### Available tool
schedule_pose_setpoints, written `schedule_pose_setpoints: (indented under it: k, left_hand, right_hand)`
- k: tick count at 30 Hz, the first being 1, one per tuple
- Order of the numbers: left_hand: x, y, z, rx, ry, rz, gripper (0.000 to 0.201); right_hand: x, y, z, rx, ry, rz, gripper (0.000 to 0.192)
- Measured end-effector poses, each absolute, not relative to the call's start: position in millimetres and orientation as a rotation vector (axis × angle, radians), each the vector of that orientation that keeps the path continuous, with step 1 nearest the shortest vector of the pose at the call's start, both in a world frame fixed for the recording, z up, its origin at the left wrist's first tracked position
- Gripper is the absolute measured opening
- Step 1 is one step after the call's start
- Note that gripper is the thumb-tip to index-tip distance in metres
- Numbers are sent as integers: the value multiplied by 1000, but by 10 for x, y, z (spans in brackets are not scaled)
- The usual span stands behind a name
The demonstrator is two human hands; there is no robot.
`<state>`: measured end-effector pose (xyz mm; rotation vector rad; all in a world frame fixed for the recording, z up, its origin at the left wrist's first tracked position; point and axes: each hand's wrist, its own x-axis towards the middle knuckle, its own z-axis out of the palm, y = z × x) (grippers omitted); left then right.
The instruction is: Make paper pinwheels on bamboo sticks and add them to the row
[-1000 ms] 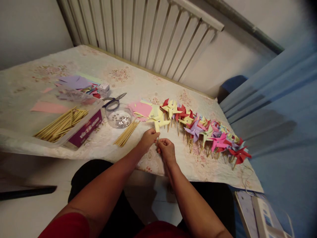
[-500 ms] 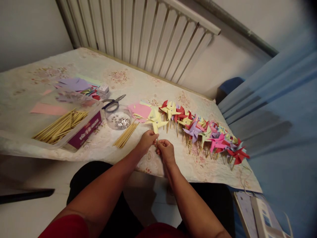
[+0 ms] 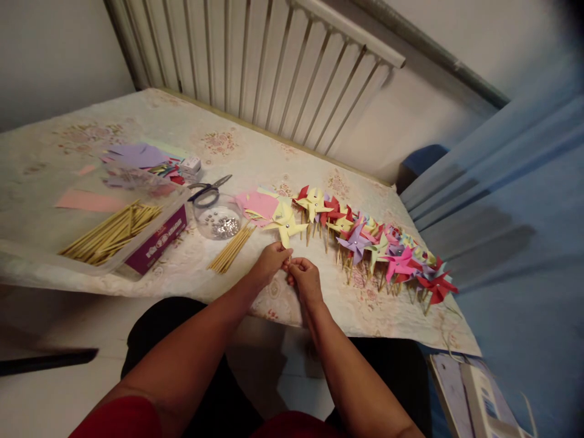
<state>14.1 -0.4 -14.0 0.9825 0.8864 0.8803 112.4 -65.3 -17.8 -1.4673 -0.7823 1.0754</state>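
Observation:
A pale yellow paper pinwheel [image 3: 286, 224] stands upright between my hands, a silver pin at its middle. My left hand [image 3: 274, 257] is closed round its stick just below the paper blades. Lower down, my right hand [image 3: 305, 277] pinches the same stick; most of the stick is hidden by the fingers. Left of my hands lies a small bundle of thin wooden sticks [image 3: 232, 248]. Behind the pinwheel are pink paper pieces [image 3: 259, 204]. Many finished-looking pinwheels [image 3: 356, 242] in red, yellow, purple and pink are gathered to the right.
A clear plastic box [image 3: 157, 234] with many sticks [image 3: 114, 234] stands at left. Beside it are a round dish [image 3: 205, 226] of silver pins and dark-handled scissors [image 3: 210, 190]. Coloured paper [image 3: 137, 156] lies behind. A radiator [image 3: 255, 67] and blue curtain [image 3: 511, 182] border the flowered tablecloth [image 3: 219, 143].
The yellow pinwheel has shifted very slightly left and its blades have tilted a little. Both hands keep their hold on the stick.

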Motion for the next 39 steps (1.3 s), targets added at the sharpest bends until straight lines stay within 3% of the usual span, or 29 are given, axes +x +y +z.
schedule_pose_setpoints:
  k: [39]
  left_hand:
    - [99,-32,-163,1074,824,791,16]
  right_hand:
    - [1119,-683,-188,-1538,-875,996,16]
